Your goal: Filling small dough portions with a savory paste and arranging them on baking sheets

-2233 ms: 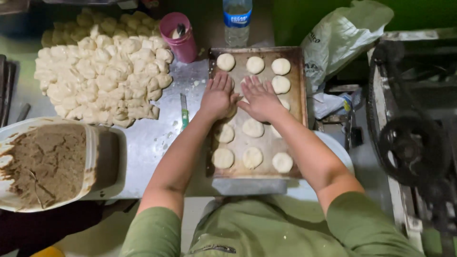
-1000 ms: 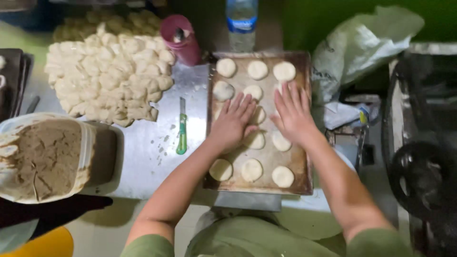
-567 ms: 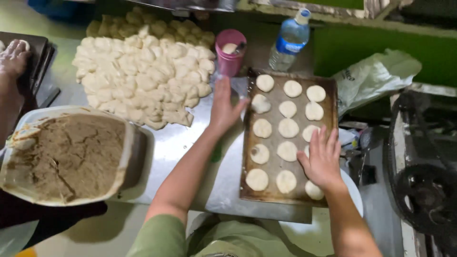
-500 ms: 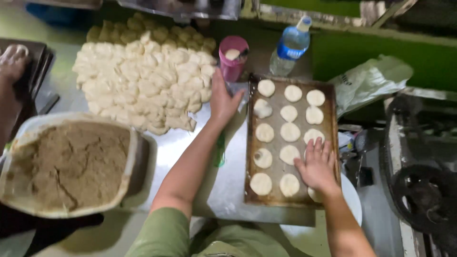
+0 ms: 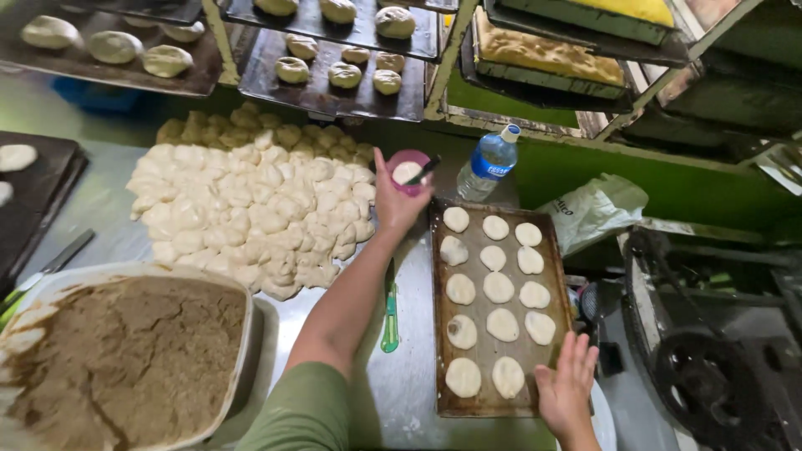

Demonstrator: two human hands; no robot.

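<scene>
Dough work fills the view as I look down over a metal table. My left hand reaches forward, fingers closing round a pink cup that stands just beyond the top left corner of a dark baking tray; a thin stick or brush handle leans out of the cup. My right hand lies open and flat, fingers spread, on the tray's near right corner, holding nothing. The tray carries flattened pale dough rounds in three loose columns, so I judge the shaping largely done and the step in hand to be fetching whatever the cup holds for the rounds. The next move, I think, calls for lifting the cup without tipping it while the right hand steadies the tray. Left of the cup sits a big heap of raw dough pieces; nearer me, a white tub of brown filling. A green-handled knife lies between my forearm and the tray. As for packaging: a clear plastic bottle with a white cap and blue label stands behind the tray, and a crumpled pale plastic bag with dark print sits to its right. Racks above hold trays of buns.
</scene>
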